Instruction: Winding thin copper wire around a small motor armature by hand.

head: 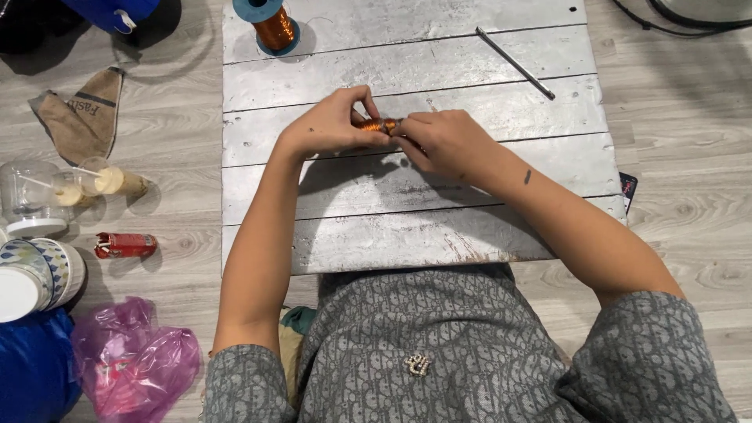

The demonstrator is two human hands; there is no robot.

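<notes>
Your left hand and right hand both pinch a small copper coil above the silver board. A copper wire spool stands at eleven o'clock, a metal rod at one.

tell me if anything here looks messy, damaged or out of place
The silver board shows worn, scraped paint along its near edge. A small red can lies on its side on the floor. Both hands, left hand and right hand, grip a small copper wire coil; nothing is spilled.
</notes>
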